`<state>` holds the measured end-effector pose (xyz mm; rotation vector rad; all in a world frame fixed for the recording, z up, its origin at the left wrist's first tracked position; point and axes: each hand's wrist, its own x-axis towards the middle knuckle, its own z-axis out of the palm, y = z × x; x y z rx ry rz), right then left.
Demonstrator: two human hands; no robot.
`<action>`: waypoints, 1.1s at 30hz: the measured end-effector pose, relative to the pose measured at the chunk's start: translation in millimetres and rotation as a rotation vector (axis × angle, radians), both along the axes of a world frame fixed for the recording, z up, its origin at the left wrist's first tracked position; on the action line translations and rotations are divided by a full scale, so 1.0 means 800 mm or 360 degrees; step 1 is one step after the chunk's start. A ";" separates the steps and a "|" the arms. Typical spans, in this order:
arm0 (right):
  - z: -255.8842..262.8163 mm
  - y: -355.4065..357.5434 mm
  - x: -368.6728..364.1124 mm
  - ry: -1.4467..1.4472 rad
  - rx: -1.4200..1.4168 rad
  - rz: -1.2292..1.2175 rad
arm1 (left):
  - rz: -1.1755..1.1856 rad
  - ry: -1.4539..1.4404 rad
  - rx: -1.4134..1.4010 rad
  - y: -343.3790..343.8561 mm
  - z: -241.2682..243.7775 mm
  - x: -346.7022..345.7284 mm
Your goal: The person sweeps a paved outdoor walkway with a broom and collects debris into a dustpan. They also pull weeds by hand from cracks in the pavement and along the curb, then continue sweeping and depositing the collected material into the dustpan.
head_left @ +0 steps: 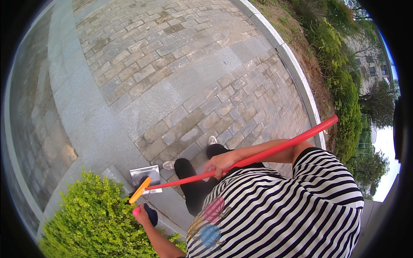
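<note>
My right hand (221,163) grips the long red handle of a broom (280,145), which slants across my body. At its lower end is an orange broom head (140,190), seen over a metal dustpan (153,174). My left hand (143,216) is closed around a pink-ended handle (136,211), beside the hedge and a little below the dustpan in the picture. Where that handle meets the dustpan cannot be made out. A dark blue item (151,214) shows right by my left hand; its kind is unclear.
A clipped green shrub (93,222) stands close by my left arm. Stone pavers (145,71) with smooth granite bands (74,80) stretch ahead. A pale kerb (295,63) edges a soil bank (300,42) with bushes (332,67) on the right. A building (371,61) rises beyond.
</note>
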<state>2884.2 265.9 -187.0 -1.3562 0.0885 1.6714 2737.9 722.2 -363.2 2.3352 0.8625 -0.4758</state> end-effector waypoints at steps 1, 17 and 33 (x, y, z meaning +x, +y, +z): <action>0.005 -0.022 -0.001 -0.0096 0.0016 0.0004 | -0.0011 -0.0009 0.0034 -0.010 0.006 0.008; 0.008 -0.530 -0.132 -0.0328 -0.0606 -0.1706 | -0.0596 -0.0339 0.0055 -0.370 0.106 0.317; -0.023 -0.759 -0.040 -0.0282 -0.1124 -0.2690 | -0.1691 -0.0222 0.0043 -0.864 0.069 0.683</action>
